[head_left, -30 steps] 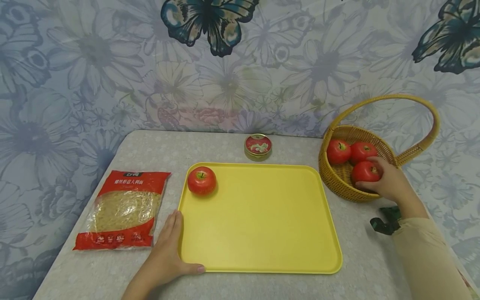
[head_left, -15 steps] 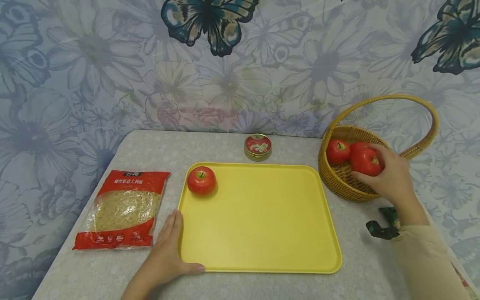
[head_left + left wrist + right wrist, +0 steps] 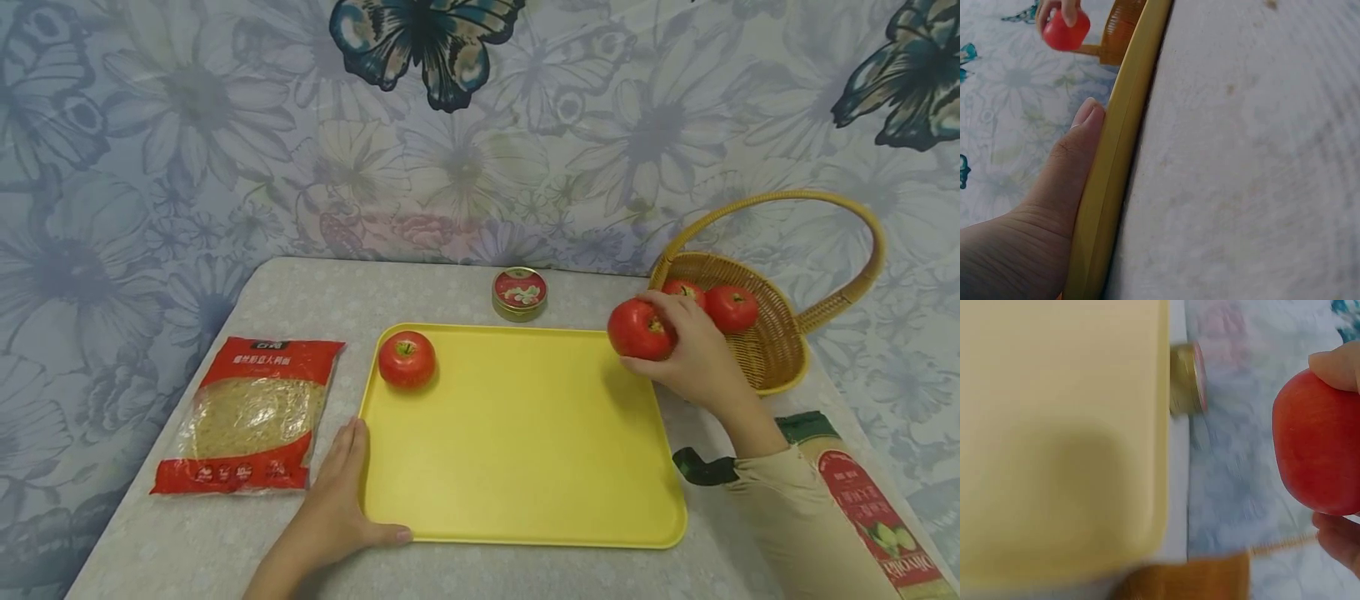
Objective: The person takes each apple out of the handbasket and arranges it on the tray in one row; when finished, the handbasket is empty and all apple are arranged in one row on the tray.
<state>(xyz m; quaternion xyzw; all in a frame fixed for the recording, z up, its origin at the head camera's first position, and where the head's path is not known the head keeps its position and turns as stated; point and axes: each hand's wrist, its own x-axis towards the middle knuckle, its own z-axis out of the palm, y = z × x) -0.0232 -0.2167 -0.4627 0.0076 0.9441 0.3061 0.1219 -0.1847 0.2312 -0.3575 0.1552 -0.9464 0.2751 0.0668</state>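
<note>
My right hand (image 3: 701,362) holds a red apple (image 3: 640,330) in the air over the far right corner of the yellow tray (image 3: 517,450). In the right wrist view, thumb and fingers grip this apple (image 3: 1316,447) from two sides. A second apple (image 3: 407,360) sits on the tray at its far left corner. My left hand (image 3: 339,508) rests at the tray's near left corner, fingers straight along the left side and thumb along the front edge. The left wrist view shows the thumb lying against the tray's rim (image 3: 1110,181). The wicker basket (image 3: 776,362) holds two more apples (image 3: 731,309), one partly covered by my hand.
Left of the tray lies a red and clear bag of pasta (image 3: 251,417). A round red-topped tin (image 3: 519,293) stands behind the tray. The basket's tall handle (image 3: 873,250) arches up at the right. A red and green package (image 3: 862,496) lies partly under the right sleeve.
My right hand has lifted an apple out of the basket and carried it left, over the tray. More of the package now shows. My left hand has stayed in place.
</note>
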